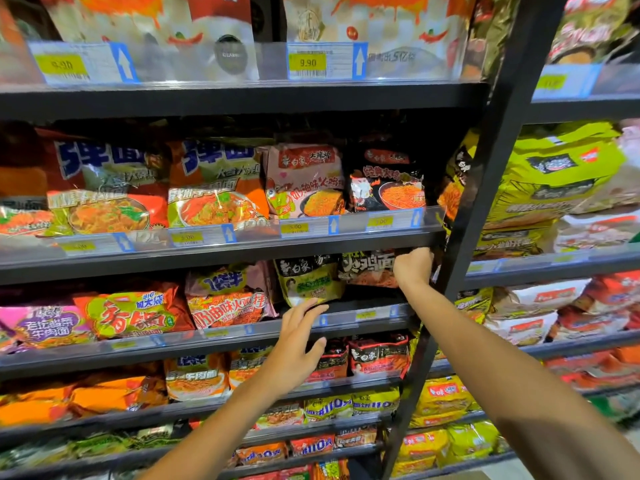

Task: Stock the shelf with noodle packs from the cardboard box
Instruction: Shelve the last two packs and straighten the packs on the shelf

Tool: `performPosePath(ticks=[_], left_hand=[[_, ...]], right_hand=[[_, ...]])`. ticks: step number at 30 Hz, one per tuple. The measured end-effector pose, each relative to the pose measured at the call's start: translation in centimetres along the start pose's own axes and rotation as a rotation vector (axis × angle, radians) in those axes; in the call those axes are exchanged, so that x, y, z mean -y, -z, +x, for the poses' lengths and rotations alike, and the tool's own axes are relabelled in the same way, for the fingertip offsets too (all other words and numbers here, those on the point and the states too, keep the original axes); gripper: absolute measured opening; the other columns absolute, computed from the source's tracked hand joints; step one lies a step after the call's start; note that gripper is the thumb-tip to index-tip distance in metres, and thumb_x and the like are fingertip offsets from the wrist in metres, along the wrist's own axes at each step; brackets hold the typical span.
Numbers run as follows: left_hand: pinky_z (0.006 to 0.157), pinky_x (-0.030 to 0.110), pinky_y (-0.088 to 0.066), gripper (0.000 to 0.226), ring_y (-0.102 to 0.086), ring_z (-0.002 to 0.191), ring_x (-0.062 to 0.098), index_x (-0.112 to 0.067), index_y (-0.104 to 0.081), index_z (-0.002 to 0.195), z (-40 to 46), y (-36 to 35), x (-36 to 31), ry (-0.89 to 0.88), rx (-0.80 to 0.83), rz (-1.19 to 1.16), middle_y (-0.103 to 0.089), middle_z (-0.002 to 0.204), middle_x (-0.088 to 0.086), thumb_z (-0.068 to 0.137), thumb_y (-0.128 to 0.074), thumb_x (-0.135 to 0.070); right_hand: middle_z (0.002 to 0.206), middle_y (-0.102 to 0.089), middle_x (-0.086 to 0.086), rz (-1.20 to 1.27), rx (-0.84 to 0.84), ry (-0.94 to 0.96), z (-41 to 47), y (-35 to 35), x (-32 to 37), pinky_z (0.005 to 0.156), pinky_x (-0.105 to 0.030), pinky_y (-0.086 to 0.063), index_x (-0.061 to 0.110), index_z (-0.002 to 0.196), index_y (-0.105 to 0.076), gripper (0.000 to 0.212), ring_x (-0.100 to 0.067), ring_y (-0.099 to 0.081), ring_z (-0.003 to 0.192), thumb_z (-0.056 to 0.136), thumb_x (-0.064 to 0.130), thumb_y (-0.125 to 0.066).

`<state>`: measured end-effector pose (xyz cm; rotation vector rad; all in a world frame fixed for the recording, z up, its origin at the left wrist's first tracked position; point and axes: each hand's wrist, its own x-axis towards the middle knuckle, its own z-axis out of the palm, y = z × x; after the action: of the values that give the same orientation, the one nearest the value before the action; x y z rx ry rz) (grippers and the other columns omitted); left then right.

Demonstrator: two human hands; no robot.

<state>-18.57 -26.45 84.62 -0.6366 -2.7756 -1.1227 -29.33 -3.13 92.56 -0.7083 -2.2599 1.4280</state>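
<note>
Right hand (412, 266) grips an upright black noodle pack (369, 268) facing outward; left hand (299, 344) spread, holding nothing.

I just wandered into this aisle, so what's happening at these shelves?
A person is stocking noodle packs. Their right hand grips a black noodle pack at the right end of a middle shelf, pushing it under the shelf above. Their left hand reaches, open, towards the green pack beside it. No cardboard box is in view.

Shelf frame (242, 98) dark grey; price tags (307, 62) yellow with blue arrow strips; packs: black-red (388, 188), pink (304, 181), lime green (554, 174), orange (114, 393), magenta (41, 323).
</note>
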Motion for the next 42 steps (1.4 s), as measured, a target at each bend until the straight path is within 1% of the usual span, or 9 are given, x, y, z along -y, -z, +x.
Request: performPosePath(ticks=[2,5,9,13,16,19,26,36,42], left_hand=[[0.117,0.030,-0.014,0.052,-0.002,0.140,-0.007,-0.033,-0.029,0.149,0.1,0.1,0.1,-0.014,0.011,0.008,-0.013,0.153,-0.022,0.102,-0.049,-0.026],[0.117,0.029,-0.015,0.052,0.000,0.141,-0.009,-0.033,-0.030,0.149,0.3,0.2,0.6,-0.044,0.016,0.029,-0.012,0.153,-0.023,0.102,-0.049,-0.026],[0.118,0.032,-0.015,0.053,0.002,0.147,0.002,-0.033,-0.027,0.150,0.8,0.6,1.1,-0.071,0.029,0.097,-0.007,0.157,-0.020,0.102,-0.049,-0.029],[0.122,0.045,-0.012,0.056,0.009,0.150,0.017,-0.027,-0.026,0.152,2.3,0.4,1.3,-0.042,0.086,0.257,0.001,0.162,-0.010,0.102,-0.048,-0.036],[0.122,0.055,-0.010,0.062,0.014,0.150,0.027,-0.026,-0.019,0.156,3.7,-0.5,1.4,0.059,0.199,0.395,0.009,0.165,0.000,0.102,-0.041,-0.047],[0.120,0.058,-0.007,0.064,0.014,0.149,0.038,-0.030,-0.013,0.157,4.8,-1.3,1.5,0.145,0.264,0.447,0.009,0.165,0.004,0.101,-0.032,-0.055],[0.114,0.051,-0.024,0.062,-0.020,0.134,0.042,-0.026,-0.020,0.155,6.1,-0.7,2.4,0.120,0.177,0.685,-0.025,0.156,0.009,0.102,-0.022,-0.056],[0.120,0.049,-0.021,0.068,-0.014,0.148,0.033,-0.023,-0.027,0.154,3.4,-0.8,1.2,0.033,0.172,0.612,-0.024,0.160,0.005,0.097,-0.026,-0.061],[0.119,0.045,-0.025,0.069,-0.024,0.146,0.025,-0.021,-0.034,0.152,-1.4,-3.4,-1.5,-0.130,0.167,0.584,-0.033,0.156,-0.001,0.095,-0.022,-0.059]], right_hand=[[0.140,-0.049,-0.019,-0.023,0.070,-0.109,1.1,-1.0,0.0,0.104,-0.034,-0.039,-0.006,0.135,-0.044,0.038,-0.036,-0.045,0.131,0.097,-0.001,-0.046],[0.158,-0.033,-0.016,-0.161,0.211,-0.114,1.5,-1.9,0.3,0.113,-0.029,-0.029,0.001,0.149,-0.034,0.044,-0.033,-0.031,0.145,0.105,0.006,-0.032],[0.128,-0.058,-0.028,-0.138,0.327,-0.097,-0.5,-2.5,-0.7,0.050,-0.005,-0.042,-0.013,0.128,-0.055,0.032,-0.039,-0.057,0.119,0.100,-0.003,-0.043],[0.088,-0.059,-0.022,-0.270,0.069,0.240,-2.3,-2.9,-3.1,0.075,-0.036,-0.049,-0.005,0.077,-0.055,0.009,-0.039,-0.058,0.085,0.084,-0.003,-0.061],[0.112,-0.053,-0.017,-0.422,0.087,0.526,-3.3,-2.7,-6.0,0.100,-0.046,-0.044,0.004,0.099,-0.058,0.023,-0.040,-0.043,0.125,0.089,0.021,-0.069],[0.115,-0.048,-0.004,-0.554,0.172,0.750,-3.6,-2.3,-8.5,0.084,-0.038,-0.051,0.015,0.120,-0.060,0.036,-0.027,-0.043,0.118,0.094,0.039,-0.061],[0.131,-0.047,-0.010,-0.869,0.315,0.688,-3.3,-3.0,-8.5,0.085,-0.043,-0.052,0.020,0.137,-0.053,0.062,-0.037,-0.041,0.126,0.098,0.062,-0.030],[0.164,-0.016,-0.002,-0.630,0.393,0.670,-5.5,1.5,-9.8,0.119,-0.044,-0.028,0.028,0.154,-0.031,0.065,-0.026,-0.011,0.152,0.099,0.061,-0.038],[0.160,-0.027,0.006,-0.544,0.388,0.808,-7.3,9.3,-15.4,0.119,-0.042,-0.030,0.027,0.152,-0.038,0.060,-0.016,-0.020,0.149,0.099,0.053,-0.047]])
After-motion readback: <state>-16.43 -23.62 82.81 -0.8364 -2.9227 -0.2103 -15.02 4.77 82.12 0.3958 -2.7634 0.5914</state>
